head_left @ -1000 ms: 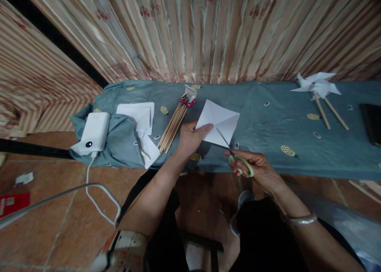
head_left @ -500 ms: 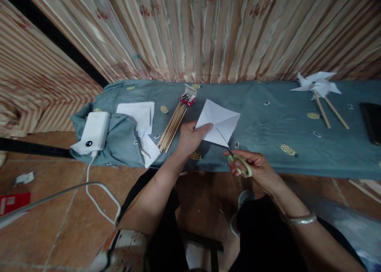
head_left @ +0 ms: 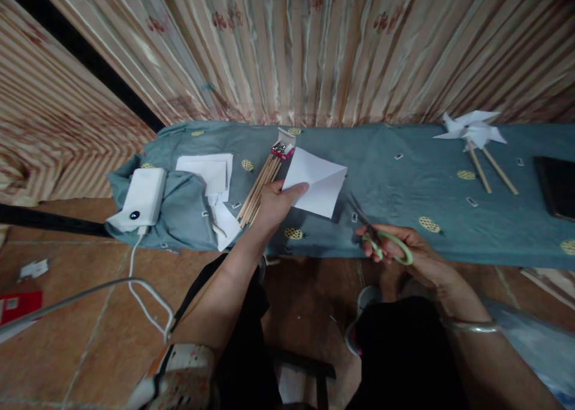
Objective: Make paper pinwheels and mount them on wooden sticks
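Note:
My left hand pinches a white square sheet of paper by its left side, thumb on top. Crease lines cross the sheet. To its right, my right hand has its fingers in the light-green handles of a pair of scissors. The blades point up and left, apart from the paper. Just left of the sheet lies a bundle of wooden sticks. At the sticks' far end stands a small open red box with shiny metal bits in it.
White paper pinwheels on wooden sticks lie at the right, near a dark flat device. Paper sheets and a white power bank with a cable are at the left. A green cloth covers the table before a curtain.
The scissors have come away from the paper, moving right and down with my right hand. My left hand has shifted slightly left with the sheet.

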Motion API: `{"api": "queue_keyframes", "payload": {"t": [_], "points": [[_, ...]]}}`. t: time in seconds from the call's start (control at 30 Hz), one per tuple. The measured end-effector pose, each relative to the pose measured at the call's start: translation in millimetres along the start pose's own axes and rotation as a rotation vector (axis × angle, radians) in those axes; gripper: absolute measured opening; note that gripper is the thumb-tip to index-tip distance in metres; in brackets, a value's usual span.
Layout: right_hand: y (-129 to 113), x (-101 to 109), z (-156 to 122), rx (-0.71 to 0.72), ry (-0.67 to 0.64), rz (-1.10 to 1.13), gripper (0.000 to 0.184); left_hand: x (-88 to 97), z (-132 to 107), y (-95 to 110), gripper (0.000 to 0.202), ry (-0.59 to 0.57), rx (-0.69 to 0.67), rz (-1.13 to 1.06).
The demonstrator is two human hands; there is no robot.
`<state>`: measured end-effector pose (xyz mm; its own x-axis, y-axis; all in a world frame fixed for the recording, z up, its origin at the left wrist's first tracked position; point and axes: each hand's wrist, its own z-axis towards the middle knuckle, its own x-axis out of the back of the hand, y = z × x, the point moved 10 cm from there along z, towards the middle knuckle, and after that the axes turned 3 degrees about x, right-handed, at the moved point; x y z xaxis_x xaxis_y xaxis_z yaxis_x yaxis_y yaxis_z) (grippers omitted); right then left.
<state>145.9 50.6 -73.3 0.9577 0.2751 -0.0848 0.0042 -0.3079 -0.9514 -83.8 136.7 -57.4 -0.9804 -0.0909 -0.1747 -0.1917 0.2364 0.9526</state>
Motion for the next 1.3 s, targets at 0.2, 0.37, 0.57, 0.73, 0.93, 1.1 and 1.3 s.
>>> {"api": "queue_keyframes", "payload": {"t": [0.2, 0.37, 0.57, 0.73, 0.93, 1.1, 1.3], "points": [[-23.6, 48.7, 4.9, 0.197, 0.43, -0.001, 0.05, -37.3, -14.3, -28.9, 0.025, -0.279, 0.136, 0.14], [-29.6, 31.9, 12.7, 0.171, 0.337, -0.113, 0.054, -59.1, -26.6, -43.8, 0.028, -0.441, 0.151, 0.281], [-24.2, 25.6, 17.3, 0.141, 0.324, -0.106, 0.05, -61.5, -26.2, -44.1, 0.043, -0.361, 0.24, 0.047], [-29.9, 37.4, 19.5, 0.261, 0.54, -0.031, 0.048, -84.4, -39.9, -41.5, 0.058, -0.365, 0.286, -0.338], [-34.4, 24.5, 26.9, 0.314, 0.612, 0.026, 0.05, -100.1, -47.5, -44.8, 0.039, -0.307, 0.197, -0.228], [-35.1, 14.7, 35.0, 0.308, 0.576, 0.086, 0.051, -82.4, -36.6, -45.0, 0.029, -0.127, 0.207, -0.274], [-30.3, 1.4, 38.1, 0.258, 0.456, 0.137, 0.052, -66.8, -22.4, -30.0, 0.035, -0.085, 0.103, -0.218]]}}
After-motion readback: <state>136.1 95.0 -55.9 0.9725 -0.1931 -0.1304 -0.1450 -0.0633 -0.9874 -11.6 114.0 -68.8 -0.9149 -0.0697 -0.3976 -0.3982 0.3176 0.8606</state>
